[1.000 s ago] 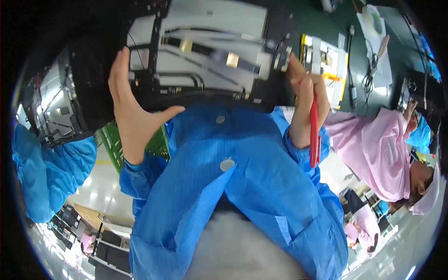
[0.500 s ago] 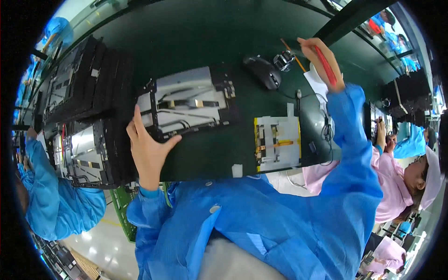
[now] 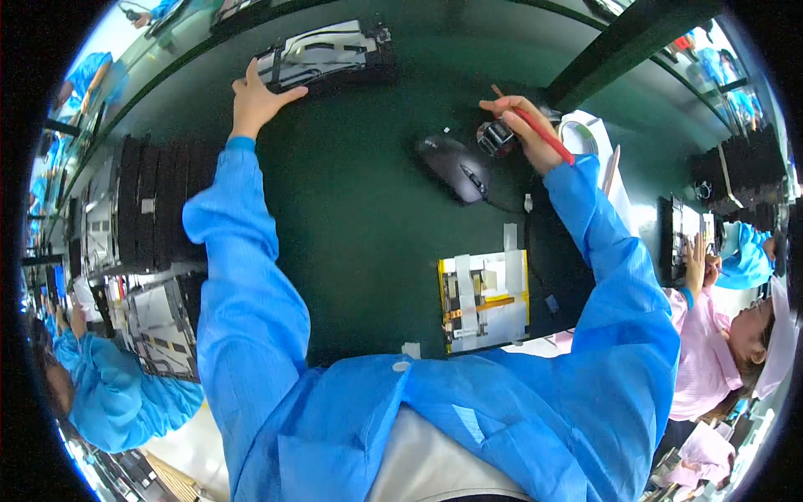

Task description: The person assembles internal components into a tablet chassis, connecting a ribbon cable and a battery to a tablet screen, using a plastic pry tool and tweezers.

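Note:
At the far left of the dark green table, my left hand (image 3: pixel 258 102) grips the near left corner of a flat device panel (image 3: pixel 322 52). The panel has silver-white plates, black strips and a black frame. My right hand (image 3: pixel 535 138) is closed around a slim red tool (image 3: pixel 544 130), which slants across the palm. Its fingertips are beside a small shiny metal part (image 3: pixel 495 139) and a thin orange stick (image 3: pixel 497 90); whether they touch the stick I cannot tell. Left of that hand lies a black computer mouse (image 3: pixel 452 167).
Near the front edge lies a yellow-edged battery pack (image 3: pixel 485 314) with white tape strips. Black-framed panels (image 3: pixel 159 205) are stacked at left. A tape roll (image 3: pixel 579 138) and a white sheet (image 3: pixel 615 188) lie at right, below a dark post (image 3: pixel 631 50). People work on both sides.
My left hand and the device panel have moved away from me to the table's far side. My right hand has come left and lower, near the metal part, keeping the red tool.

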